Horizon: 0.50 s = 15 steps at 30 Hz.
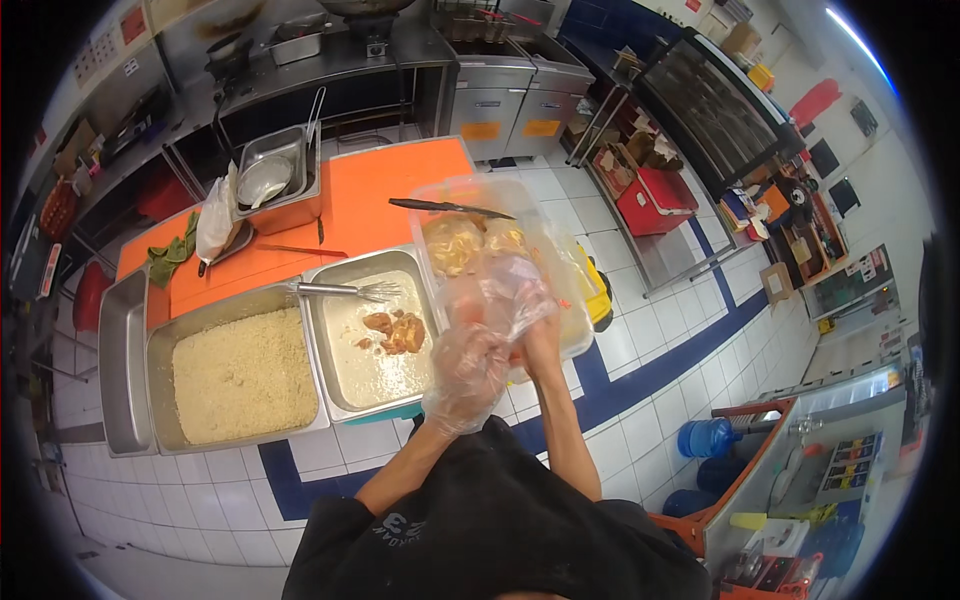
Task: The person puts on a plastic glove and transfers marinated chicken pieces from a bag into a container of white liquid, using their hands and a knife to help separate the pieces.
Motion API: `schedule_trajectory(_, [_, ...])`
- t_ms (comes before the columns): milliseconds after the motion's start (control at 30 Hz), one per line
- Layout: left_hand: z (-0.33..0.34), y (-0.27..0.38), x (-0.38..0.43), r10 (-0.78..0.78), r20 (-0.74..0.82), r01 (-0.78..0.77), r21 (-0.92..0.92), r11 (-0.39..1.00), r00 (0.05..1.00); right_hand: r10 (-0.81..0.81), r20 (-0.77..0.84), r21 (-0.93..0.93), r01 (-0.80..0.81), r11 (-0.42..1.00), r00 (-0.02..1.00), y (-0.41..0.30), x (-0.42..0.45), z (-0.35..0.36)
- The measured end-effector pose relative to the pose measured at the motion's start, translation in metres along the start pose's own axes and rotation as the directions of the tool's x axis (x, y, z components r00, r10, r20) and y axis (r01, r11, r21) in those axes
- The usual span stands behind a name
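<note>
My hands, both in clear plastic gloves, are close together over a translucent plastic tub (581,330). My left hand (466,375) is at the tub's near left corner. My right hand (529,296) reaches farther over it. Clear, blurred plastic lies between them; whether it is glove or bag I cannot tell. Knotted-looking clear bags of yellowish food (456,244) sit in the tub. Left of my hands, a steel pan of pale batter (360,337) holds several brown-orange, meat-like pieces (401,334). A wire whisk (352,291) rests across that pan. Beyond it is a steel pan of pale crumbs (244,375).
A long dark utensil (450,207) lies across the tub's far side. On the orange tabletop (397,176) are a steel pan with a strainer (264,180), a white plastic bag (217,217), a green cloth (172,251) and a thin red utensil (304,250). Fryers (487,105) stand behind.
</note>
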State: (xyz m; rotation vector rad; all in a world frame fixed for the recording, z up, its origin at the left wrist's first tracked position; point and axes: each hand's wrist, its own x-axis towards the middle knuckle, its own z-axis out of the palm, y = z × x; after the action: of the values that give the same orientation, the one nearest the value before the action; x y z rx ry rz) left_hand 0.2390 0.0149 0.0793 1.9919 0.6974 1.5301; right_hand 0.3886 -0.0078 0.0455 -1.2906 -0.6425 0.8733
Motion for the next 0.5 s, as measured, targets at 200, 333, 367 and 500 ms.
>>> schedule_trajectory(200, [-0.008,-0.009,0.006,-0.047,-0.03,0.044,-0.085,0.995,0.998,-0.418,0.313,-0.575,0.521,0.631,0.853,0.0,-0.024,0.011])
schedule_trajectory(333, [-0.005,-0.011,0.012,0.014,-0.019,-0.017,-0.143,0.99,1.0,-0.467,0.306,-0.572,0.552,0.607,0.83,-0.01,-0.008,0.015])
schedule_trajectory(367, [-0.008,-0.015,0.015,0.019,-0.025,-0.022,-0.147,0.989,1.0,-0.456,0.193,-0.517,0.485,0.705,0.869,-0.016,0.0,0.023])
schedule_trajectory(500, [-0.017,-0.007,0.033,-0.026,-0.055,0.017,-0.157,0.987,0.998,-0.218,0.202,0.294,0.153,0.944,0.955,-0.018,0.021,0.022])
